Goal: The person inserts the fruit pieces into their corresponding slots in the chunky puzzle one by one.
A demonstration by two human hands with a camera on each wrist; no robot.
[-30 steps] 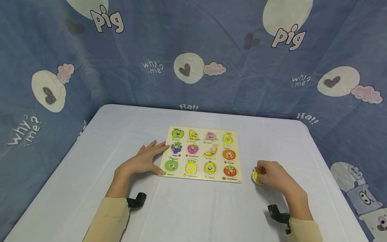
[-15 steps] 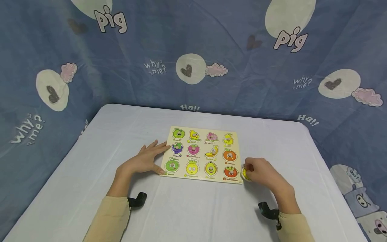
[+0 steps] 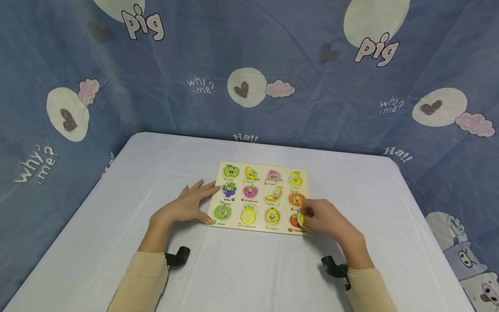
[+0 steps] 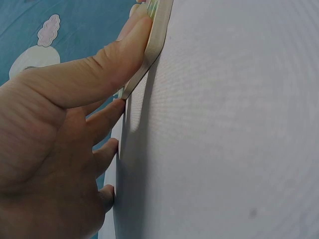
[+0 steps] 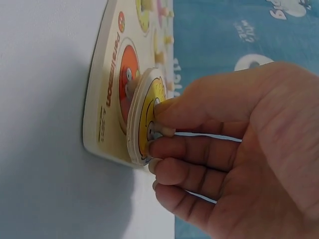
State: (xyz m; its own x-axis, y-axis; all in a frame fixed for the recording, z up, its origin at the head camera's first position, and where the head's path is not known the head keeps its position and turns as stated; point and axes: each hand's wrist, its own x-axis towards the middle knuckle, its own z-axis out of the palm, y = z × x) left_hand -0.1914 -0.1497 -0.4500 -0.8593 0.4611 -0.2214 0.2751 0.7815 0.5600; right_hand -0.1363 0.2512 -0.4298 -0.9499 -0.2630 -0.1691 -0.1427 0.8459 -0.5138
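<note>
A wooden fruit puzzle board [image 3: 260,219] lies on the table, with fruit pictures in rows. My left hand [image 3: 188,205] rests at its left side, fingers spread; in the left wrist view the thumb [image 4: 134,47] presses on the board's corner. My right hand [image 3: 327,219] is over the board's near right corner. Between thumb and fingers it pinches the small knob of a yellow wooden puzzle piece [image 5: 148,119] with a printed face. This piece is tilted close to the red persimmon piece [image 5: 128,74] and partly covers it in the head view.
A white cloth covers the table [image 3: 249,273]. Knobs stand up from several pieces on the board; the pineapple picture [image 3: 248,215] shows no knob. A blue patterned curtain [image 3: 167,108] hangs behind the table. Black camera mounts [image 3: 177,256] sit on both wrists.
My right hand has moved left with the yellow puzzle piece, from the table beside the board to over the persimmon. The left hand has stayed at the board's left edge.
</note>
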